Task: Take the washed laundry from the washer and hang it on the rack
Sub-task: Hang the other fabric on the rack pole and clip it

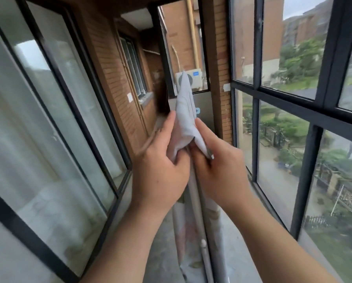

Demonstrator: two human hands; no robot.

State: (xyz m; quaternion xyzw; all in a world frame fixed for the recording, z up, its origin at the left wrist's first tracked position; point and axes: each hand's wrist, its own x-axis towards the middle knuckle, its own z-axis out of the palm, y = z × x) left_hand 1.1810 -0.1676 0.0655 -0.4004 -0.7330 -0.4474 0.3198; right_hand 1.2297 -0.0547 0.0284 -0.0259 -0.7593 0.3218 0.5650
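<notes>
Narrow glazed balcony, dark metal window frames (312, 119) on both sides, tan brick wall (109, 68) ahead, white air-conditioner unit (193, 78) beyond the far pane. Down the middle, a pale round drying rail (197, 201) running away from the camera. Draped over it, a pale grey cloth (184, 111), folded into a sharp ridge along the rail, thin and smooth-woven, creased where bunched. Close together, almost touching, left hand (160, 160) and right hand (220, 162), both clamped on the near end of the cloth, fingers curled into a gathered wad. Probably light, limp and a little clingy from the wash; no stiffness, so liable to slide off if hung unevenly. Best taken by a hem or the corners, then drawn flat along the rail. Below the hands, more pale fabric (181, 231) hanging, faintly patterned; same piece or another, cannot tell.
</notes>
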